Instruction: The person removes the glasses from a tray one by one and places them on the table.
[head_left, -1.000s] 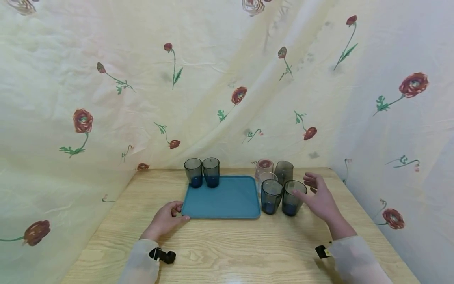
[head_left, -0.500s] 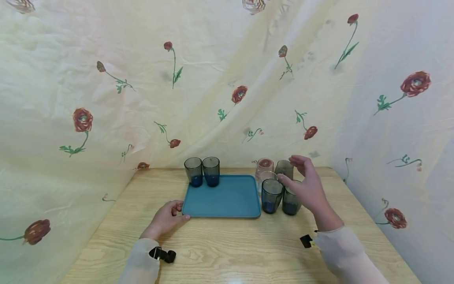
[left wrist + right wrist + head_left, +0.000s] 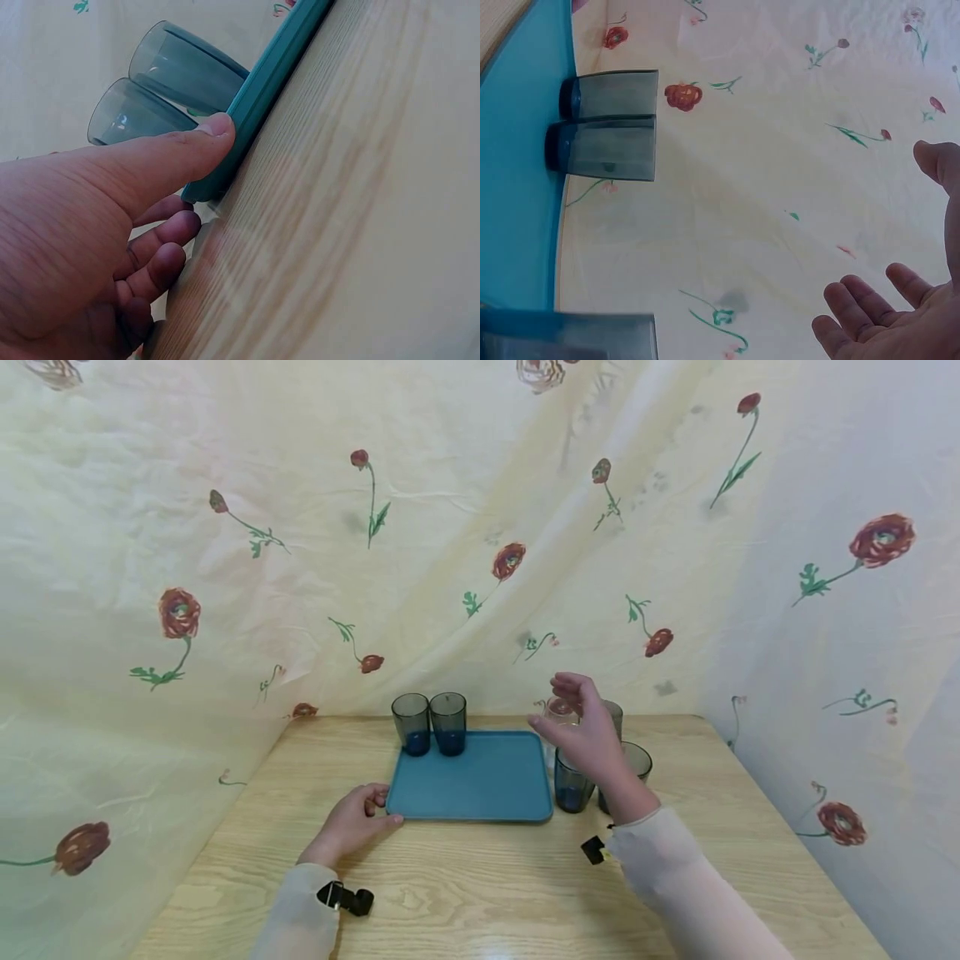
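My left hand [image 3: 352,827] holds the front left corner of a blue tray [image 3: 472,789]. In the left wrist view its thumb [image 3: 202,139] presses the tray's edge and the other fingers curl beside the corner. Two smoky drinking glasses, one [image 3: 411,720] left of the other [image 3: 448,720], stand upright at the tray's back left. My right hand [image 3: 588,739] is raised beside the tray's right edge with nothing in it, thumb and fingers spread. Behind and below it are several glasses, partly hidden, including a smoky one [image 3: 572,793] in front and clear ones farther back.
Another smoky glass [image 3: 637,762] stands to the right of the hand's wrist, and one more [image 3: 613,717] is at the back. The wooden table [image 3: 465,885] ends at a flower-patterned cloth [image 3: 435,568] hanging behind it and at the sides.
My right hand has moved left and a little up, from the rightmost smoky glass across the group toward the tray, holding nothing. My left hand and the tray have stayed put.
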{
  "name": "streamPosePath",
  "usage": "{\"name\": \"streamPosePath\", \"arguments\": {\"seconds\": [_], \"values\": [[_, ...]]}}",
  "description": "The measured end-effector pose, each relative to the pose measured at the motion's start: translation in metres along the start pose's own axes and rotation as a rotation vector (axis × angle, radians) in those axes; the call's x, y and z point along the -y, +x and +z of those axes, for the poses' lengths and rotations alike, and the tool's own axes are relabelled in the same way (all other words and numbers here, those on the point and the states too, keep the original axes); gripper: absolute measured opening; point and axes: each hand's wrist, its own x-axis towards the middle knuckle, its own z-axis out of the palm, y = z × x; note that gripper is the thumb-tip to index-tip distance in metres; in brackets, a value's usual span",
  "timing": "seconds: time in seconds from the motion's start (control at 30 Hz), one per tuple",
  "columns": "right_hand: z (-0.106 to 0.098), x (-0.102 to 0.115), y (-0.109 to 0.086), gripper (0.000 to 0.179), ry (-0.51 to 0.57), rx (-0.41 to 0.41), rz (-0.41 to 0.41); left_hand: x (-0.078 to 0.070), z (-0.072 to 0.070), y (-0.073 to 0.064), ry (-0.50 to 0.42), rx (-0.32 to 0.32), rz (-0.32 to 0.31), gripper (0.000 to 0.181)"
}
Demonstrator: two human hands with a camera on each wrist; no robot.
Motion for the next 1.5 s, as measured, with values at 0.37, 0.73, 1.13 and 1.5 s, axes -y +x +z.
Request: {"name": "streamPosePath", "arguments": {"seconds": [0.37, 0.73, 1.13, 1.5], "values": [[0.035, -0.001, 0.024, 0.077, 0.030, 0.071, 0.018, 0.003, -0.001, 0.003, -0.026, 0.002, 0.000, 0.066], [0.080, -0.010, 0.049, 0.076, 0.088, 0.106, 0.167, 0.008, 0.000, 0.005, -0.025, -0.003, 0.006, 0.066], [0.122, -0.037, 0.065, 0.077, 0.086, 0.108, 0.287, 0.007, -0.001, 0.005, -0.020, 0.001, 0.003, 0.065], [0.145, -0.056, 0.075, 0.085, 0.074, 0.123, 0.363, 0.010, 0.000, 0.008, -0.025, 0.006, -0.003, 0.065]]}}
